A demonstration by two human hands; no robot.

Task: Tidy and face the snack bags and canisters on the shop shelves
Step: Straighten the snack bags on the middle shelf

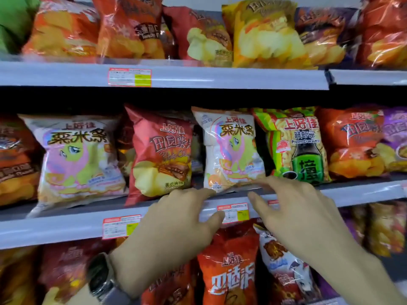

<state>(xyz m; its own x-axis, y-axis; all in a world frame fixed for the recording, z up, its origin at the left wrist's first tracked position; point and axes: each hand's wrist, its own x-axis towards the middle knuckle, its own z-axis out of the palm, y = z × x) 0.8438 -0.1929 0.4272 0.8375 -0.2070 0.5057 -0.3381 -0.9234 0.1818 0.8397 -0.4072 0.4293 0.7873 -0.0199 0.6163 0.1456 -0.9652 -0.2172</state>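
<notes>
Fingers (198, 193) on my left hand (176, 221) are loose and spread, not gripping anything, with the tips right at the bottom left corner of the white pony bag (231, 148). It's a bit blurry, so can't say for sure if they're actually touching it. Thumb sits down on the middle shelf rail (66, 225), next to a red-edged price tag (233, 212). Same deal with my right hand (301, 212): fingers apart and pretty straight, nothing held, pointer stretched toward the bag's bottom right corner and thumb just below it. The bag itself stands at the front edge of the middle shelf, leaning a little, squeezed between the red potato chip bag (160, 153) on its left and the green prawn cracker bag (297, 144) on its right. A second pony bag (77, 155) sits further left on the same shelf, facing out. Watch (101, 280) is on my left wrist. Orange bag (229, 267) on the shelf below pokes up between my two wrists.
</notes>
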